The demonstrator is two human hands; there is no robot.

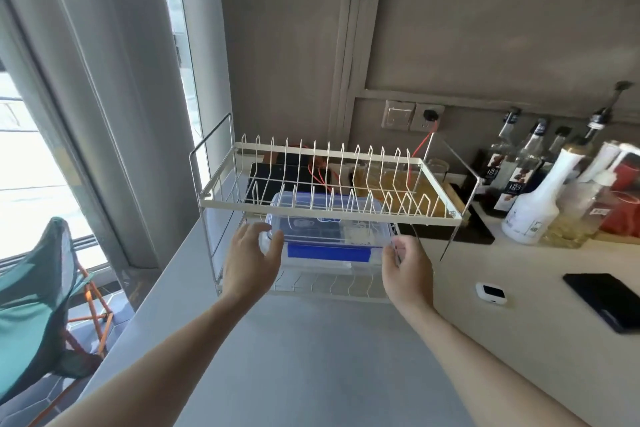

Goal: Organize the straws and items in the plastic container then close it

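the plastic container (325,232) sits on the lower shelf of the wire dish rack (329,184), its lid (322,210) on and a blue latch (329,252) facing the person. the left hand (251,262) curls around its near left corner, thumb at the lid edge; the right hand (408,269) pinches the near right corner. pale strands show through the wall, probably the straws; i cannot tell how they lie.

the likely trouble is the upper tier: its prongs hang just above the lid, so lifting rather than sliding outward could catch the lid or tip the light rack. an uneven pull could also skew the box against the side frame.

on the counter (311,357) to the right stand syrup bottles (512,170) and a white bottle (533,211), with a small white device (491,293) and a black phone (606,300) nearer, all well apart from the rack front. a red cable (420,146) runs behind.
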